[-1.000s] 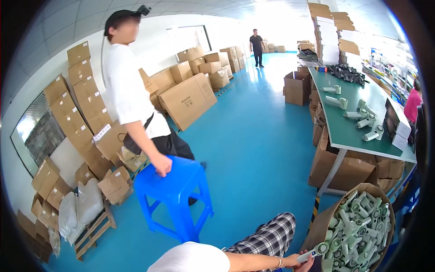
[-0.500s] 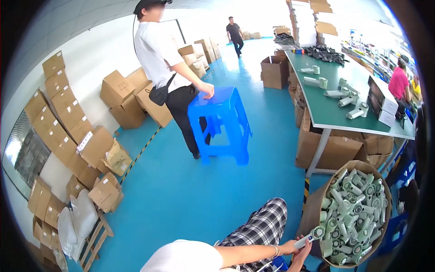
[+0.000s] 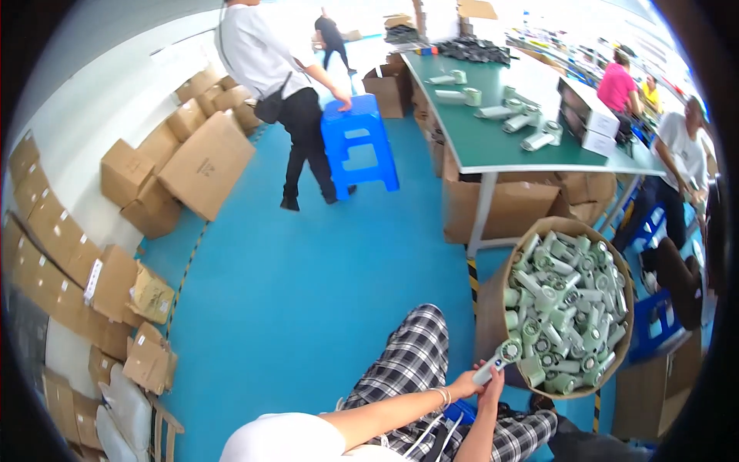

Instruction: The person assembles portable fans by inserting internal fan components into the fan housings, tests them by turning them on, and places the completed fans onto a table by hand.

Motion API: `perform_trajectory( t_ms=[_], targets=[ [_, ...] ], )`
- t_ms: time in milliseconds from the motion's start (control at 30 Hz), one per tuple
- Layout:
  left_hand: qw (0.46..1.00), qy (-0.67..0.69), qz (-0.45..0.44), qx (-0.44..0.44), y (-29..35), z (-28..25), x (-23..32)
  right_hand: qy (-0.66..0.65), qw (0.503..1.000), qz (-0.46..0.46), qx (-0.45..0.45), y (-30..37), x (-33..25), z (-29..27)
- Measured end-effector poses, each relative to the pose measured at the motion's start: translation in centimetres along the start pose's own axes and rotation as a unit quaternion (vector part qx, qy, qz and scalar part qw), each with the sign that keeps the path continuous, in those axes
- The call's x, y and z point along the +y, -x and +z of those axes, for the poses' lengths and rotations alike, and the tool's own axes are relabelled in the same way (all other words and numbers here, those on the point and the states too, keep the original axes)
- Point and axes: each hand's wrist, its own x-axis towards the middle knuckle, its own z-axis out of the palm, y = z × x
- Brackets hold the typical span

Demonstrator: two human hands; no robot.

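A pale green and white handheld fan (image 3: 502, 359) is gripped low in front of me, its round head tilted up toward a large carton. My left hand (image 3: 465, 383), with bracelets at the wrist, closes on the handle's lower end. Beside it, the fingers of my right hand (image 3: 491, 391) wrap the same handle. Just past the fan head, the open cardboard carton (image 3: 493, 327) is heaped with similar handheld fans (image 3: 566, 308) lying at all angles.
A green-topped table (image 3: 462, 131) beyond the carton bears several fans, white boxes and a dark pile. To the left, a person (image 3: 269, 61) carries a blue stool (image 3: 358, 146). Cartons (image 3: 204, 165) line the left wall. Other people sit at the far right.
My view has swung right and down, so the surroundings sit further left and higher. The person with the blue stool has stepped farther off. Both hands keep hold of the fan.
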Motion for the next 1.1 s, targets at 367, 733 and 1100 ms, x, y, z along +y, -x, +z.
perform_trajectory(
  t_ms=[367,733,1100],
  targets=[
    [1.000,0.010,-0.023,-0.010,0.4,-0.1,1.2,0.025,1.000,-0.002,0.000,0.7,-0.9,1.0],
    [0.999,-0.017,-0.044,-0.011,0.2,-0.2,1.1,0.023,1.000,-0.006,-0.004,0.6,-0.7,0.7],
    [0.998,-0.009,-0.056,-0.004,0.0,-0.2,0.6,0.014,1.000,0.005,-0.001,0.6,-0.9,0.7]
  ],
)
